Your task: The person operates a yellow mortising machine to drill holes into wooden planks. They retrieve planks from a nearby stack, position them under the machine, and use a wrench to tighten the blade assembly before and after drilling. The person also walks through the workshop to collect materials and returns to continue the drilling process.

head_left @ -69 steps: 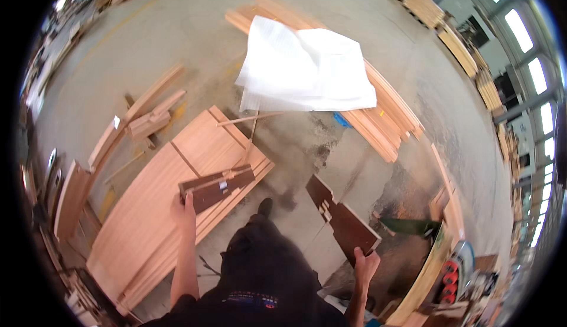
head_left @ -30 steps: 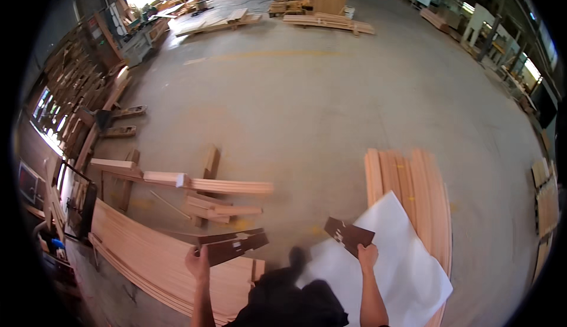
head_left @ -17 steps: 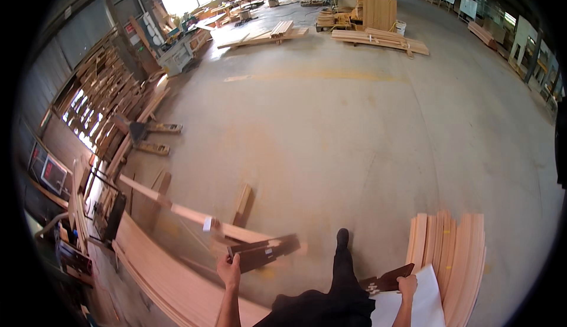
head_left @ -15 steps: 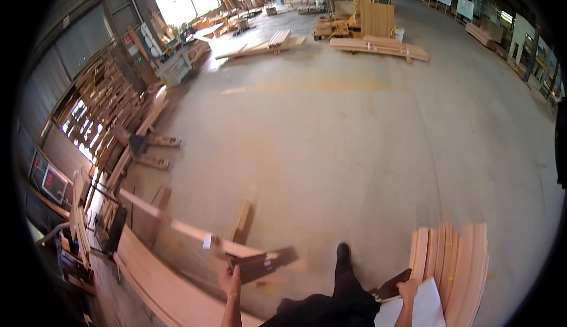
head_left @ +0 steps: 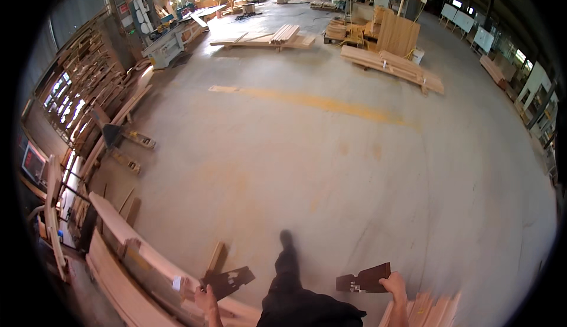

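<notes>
My left hand point(head_left: 207, 300) is closed on one end of a dark brown notched board point(head_left: 230, 281), held out over pale timber lying on the floor at the lower left. At the lower right, my right hand point(head_left: 393, 285) grips a second dark brown board point(head_left: 361, 278) with a cut-out along its edge. Pink-toned planks point(head_left: 428, 308) lie below that hand. My dark-clad leg point(head_left: 286, 256) reaches forward on the concrete floor between the two boards.
Long curved timbers point(head_left: 115, 285) lie at my left. Farther along are a pallet jack point(head_left: 115, 138) and stacked offcuts point(head_left: 88, 85). Plank piles point(head_left: 260, 41) point(head_left: 390, 67) sit on the floor ahead, with machines and benches behind. White panels point(head_left: 463, 20) stand along the right side.
My view has swung from the nearby planks and white sheet up to the wider hall. I have stepped forward; the near timber has slid down in view. Both boards are still held.
</notes>
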The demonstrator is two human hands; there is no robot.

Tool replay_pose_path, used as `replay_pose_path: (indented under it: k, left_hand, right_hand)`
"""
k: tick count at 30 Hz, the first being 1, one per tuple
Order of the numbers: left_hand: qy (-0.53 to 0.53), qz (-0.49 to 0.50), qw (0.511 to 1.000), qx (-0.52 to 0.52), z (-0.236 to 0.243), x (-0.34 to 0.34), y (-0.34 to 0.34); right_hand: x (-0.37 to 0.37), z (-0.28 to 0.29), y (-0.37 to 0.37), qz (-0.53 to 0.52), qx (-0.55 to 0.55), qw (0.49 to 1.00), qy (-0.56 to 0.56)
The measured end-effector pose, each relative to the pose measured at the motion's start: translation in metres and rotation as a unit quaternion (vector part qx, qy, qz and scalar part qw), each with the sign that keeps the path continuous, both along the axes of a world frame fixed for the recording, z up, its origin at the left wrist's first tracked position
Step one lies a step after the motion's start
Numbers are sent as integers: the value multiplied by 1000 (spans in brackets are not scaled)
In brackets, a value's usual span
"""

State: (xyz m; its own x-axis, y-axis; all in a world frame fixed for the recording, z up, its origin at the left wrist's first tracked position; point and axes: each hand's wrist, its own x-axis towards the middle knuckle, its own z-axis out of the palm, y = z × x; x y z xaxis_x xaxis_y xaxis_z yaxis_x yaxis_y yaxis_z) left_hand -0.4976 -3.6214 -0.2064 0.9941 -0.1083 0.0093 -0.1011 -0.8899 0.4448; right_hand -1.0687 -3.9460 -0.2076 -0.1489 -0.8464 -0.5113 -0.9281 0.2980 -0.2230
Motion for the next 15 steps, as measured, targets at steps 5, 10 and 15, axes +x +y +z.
replay_pose_path:
  k: [5,10,15]
  left_hand:
    - [62,-18,998,-26,7,101,-209]
    - [9,-138,990,18,12,207,-395]
    - [11,-204,976,70,34,294,-636]
  right_hand:
    - [59,11,-168,-76,-57,994,-54]
    - [145,10,-343,-128,-156,945,-258]
    - [244,13,-519,-142,-140,959,-199]
